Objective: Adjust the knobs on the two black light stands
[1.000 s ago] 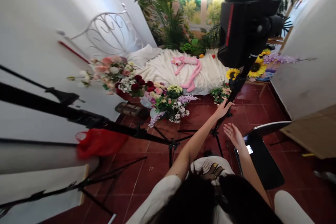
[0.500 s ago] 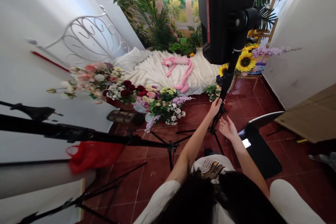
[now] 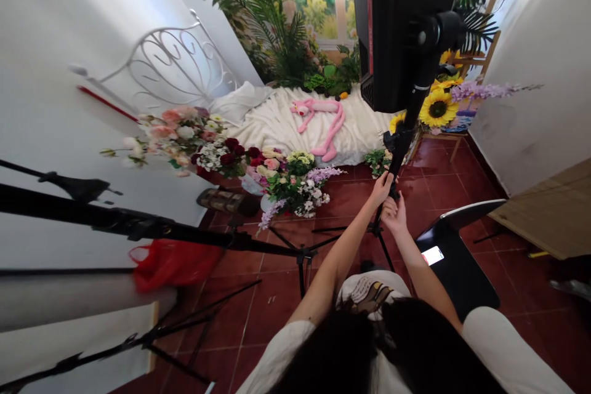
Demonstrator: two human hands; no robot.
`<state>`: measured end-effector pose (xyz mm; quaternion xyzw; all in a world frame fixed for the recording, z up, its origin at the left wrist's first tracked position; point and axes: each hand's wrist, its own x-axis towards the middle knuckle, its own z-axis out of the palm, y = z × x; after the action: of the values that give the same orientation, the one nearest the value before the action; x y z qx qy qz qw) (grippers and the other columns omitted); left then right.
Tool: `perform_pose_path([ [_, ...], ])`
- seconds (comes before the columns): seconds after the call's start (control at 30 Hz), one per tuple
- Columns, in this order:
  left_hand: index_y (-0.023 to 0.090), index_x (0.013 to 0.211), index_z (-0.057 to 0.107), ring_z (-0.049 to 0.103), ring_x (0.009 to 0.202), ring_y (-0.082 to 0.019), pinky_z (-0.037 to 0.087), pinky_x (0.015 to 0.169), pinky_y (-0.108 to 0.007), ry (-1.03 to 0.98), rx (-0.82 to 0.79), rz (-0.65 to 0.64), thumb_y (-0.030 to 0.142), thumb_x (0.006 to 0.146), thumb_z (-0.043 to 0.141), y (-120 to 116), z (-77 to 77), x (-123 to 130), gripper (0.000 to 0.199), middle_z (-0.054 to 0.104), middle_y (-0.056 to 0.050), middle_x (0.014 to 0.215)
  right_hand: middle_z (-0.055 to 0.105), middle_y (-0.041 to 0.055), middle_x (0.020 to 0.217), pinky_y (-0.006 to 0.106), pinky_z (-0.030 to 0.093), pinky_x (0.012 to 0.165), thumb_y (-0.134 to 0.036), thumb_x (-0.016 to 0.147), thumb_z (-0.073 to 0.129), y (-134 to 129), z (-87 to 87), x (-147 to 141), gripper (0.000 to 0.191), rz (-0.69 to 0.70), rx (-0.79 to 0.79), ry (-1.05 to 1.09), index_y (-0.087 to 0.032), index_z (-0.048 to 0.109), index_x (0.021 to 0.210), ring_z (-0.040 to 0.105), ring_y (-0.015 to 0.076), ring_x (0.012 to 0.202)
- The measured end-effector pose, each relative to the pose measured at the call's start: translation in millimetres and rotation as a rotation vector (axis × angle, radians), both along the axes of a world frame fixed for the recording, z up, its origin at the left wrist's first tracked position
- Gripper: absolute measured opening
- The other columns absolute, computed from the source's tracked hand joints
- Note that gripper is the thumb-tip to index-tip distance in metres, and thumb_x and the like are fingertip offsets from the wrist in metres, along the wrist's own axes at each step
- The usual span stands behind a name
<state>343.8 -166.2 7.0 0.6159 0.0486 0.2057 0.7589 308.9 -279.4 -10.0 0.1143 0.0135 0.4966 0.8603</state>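
Observation:
A black light stand (image 3: 401, 157) rises in front of me, carrying a bulky black studio light (image 3: 392, 43) at its top. My left hand (image 3: 381, 189) is wrapped round the stand's pole below the light. Just beneath it and to the right, my right hand (image 3: 395, 214) is closed at the pole, by a dark knob or clamp. That hand's fingers are partly hidden, but they appear to grip the stand. The stand's legs spread over the red tiled floor (image 3: 272, 308).
A second black stand (image 3: 175, 234) crosses the left side, near a red bag (image 3: 178, 265). Artificial flowers (image 3: 295, 181) line a draped bed (image 3: 268, 129) with a pink plush toy (image 3: 332, 123). At right a black chair (image 3: 462, 277) bears a phone (image 3: 433, 255).
My right hand has moved up and left to the pole and closed there; it was apart from it with fingers spread. My left hand stays on the pole. The view has shifted slightly.

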Motion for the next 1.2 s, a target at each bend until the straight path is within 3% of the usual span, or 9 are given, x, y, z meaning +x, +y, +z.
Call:
perform_pose_path([
  [0.13, 0.018, 0.083, 0.068, 0.063, 0.08, -0.014, 0.051, 0.082, -0.028, 0.02, -0.003, 0.003, 0.092, 0.078, 0.058, 0, 1.2, -1, 0.076, 0.073, -0.005, 0.084, 0.032, -0.01, 0.053, 0.016, 0.037, 0.044, -0.038, 0.109, 0.053, 4, 1.4, -1, 0.053, 0.05, 0.186, 0.033, -0.026, 0.024, 0.066, 0.036, 0.0069, 0.045],
  [0.27, 0.018, 0.081, 0.067, 0.063, 0.079, -0.014, 0.051, 0.082, -0.028, 0.059, -0.004, 0.015, 0.088, 0.082, 0.06, -1, 6.7, -3, 0.07, 0.071, -0.004, 0.083, 0.035, -0.0094, 0.049, 0.016, 0.038, 0.043, -0.042, 0.109, 0.054, 5, 3.4, 1, 0.055, 0.031, 0.128, 0.046, -0.026, 0.027, 0.064, 0.037, 0.0069, 0.044],
  [0.43, 0.018, 0.079, 0.066, 0.064, 0.081, -0.016, 0.052, 0.086, -0.03, 0.109, -0.007, 0.063, 0.08, 0.088, 0.062, -6, 13.5, -5, 0.063, 0.071, -0.005, 0.082, 0.029, -0.0119, 0.042, 0.016, 0.03, 0.035, -0.024, 0.099, 0.065, 8, 8.5, 10, 0.056, -0.16, -0.458, -0.054, -0.027, 0.023, 0.062, 0.027, 0.0058, 0.036],
  [0.53, 0.019, 0.077, 0.065, 0.063, 0.081, -0.017, 0.052, 0.085, -0.03, 0.131, -0.015, 0.1, 0.077, 0.09, 0.062, -9, 15.8, -6, 0.059, 0.07, -0.005, 0.081, 0.025, -0.014, 0.042, 0.017, 0.022, 0.033, -0.018, 0.084, 0.076, 4, 13.6, 13, 0.057, -0.257, -0.877, -0.313, -0.026, 0.025, 0.062, 0.017, 0.0053, 0.037],
  [0.63, 0.019, 0.077, 0.064, 0.059, 0.074, -0.015, 0.05, 0.078, -0.028, 0.146, -0.015, 0.094, 0.08, 0.088, 0.062, -10, 16.5, -6, 0.061, 0.067, -0.003, 0.076, 0.032, -0.0135, 0.048, 0.017, 0.027, 0.04, -0.018, 0.065, 0.089, -10, 22.7, 17, 0.057, -0.434, -1.202, -0.701, -0.025, 0.032, 0.062, 0.024, 0.0054, 0.045],
  [0.73, 0.019, 0.075, 0.062, 0.056, 0.071, -0.014, 0.049, 0.075, -0.027, 0.129, -0.013, 0.097, 0.083, 0.085, 0.061, -10, 16.3, -6, 0.065, 0.065, -0.002, 0.073, 0.045, -0.0102, 0.058, 0.019, 0.036, 0.049, -0.025, 0.057, 0.096, -28, 44.6, 27, 0.052, -0.54, -1.358, -1.035, -0.024, 0.045, 0.066, 0.037, 0.008, 0.055],
  [0.83, 0.019, 0.077, 0.064, 0.061, 0.078, -0.017, 0.051, 0.08, -0.029, 0.129, -0.025, 0.134, 0.081, 0.084, 0.066, -10, 16.1, -5, 0.062, 0.066, -0.003, 0.074, 0.059, -0.0062, 0.076, 0.022, 0.047, 0.06, -0.037, 0.062, 0.098, -30, 85.2, 43, 0.05, -0.698, -1.343, -1.171, -0.025, 0.06, 0.093, 0.05, 0.0109, 0.065],
  [1.03, 0.02, 0.074, 0.063, 0.06, 0.076, -0.018, 0.052, 0.081, -0.031, 0.106, 0.007, 0.131, 0.087, 0.082, 0.062, -11, 18.5, -7, 0.068, 0.066, -0.004, 0.074, 0.065, 0.0066, 0.121, 0.037, 0.061, 0.09, -0.049, 0.07, 0.095, 27, 173.5, 76, 0.077, -1.108, -1.177, -1.435, -0.028, 0.052, 0.13, 0.068, 0.0217, 0.108],
  [1.2, 0.019, 0.072, 0.061, 0.059, 0.077, -0.017, 0.05, 0.083, -0.029, 0.122, 0.008, 0.119, 0.083, 0.086, 0.061, -12, 24.7, -8, 0.065, 0.065, -0.003, 0.073, 0.07, 0.0077, 0.107, 0.047, 0.061, 0.097, -0.054, 0.088, 0.079, 67, 193.5, 91, 0.053, -1.248, -1.276, -1.492, -0.023, 0.057, 0.124, 0.071, 0.0263, 0.106],
])
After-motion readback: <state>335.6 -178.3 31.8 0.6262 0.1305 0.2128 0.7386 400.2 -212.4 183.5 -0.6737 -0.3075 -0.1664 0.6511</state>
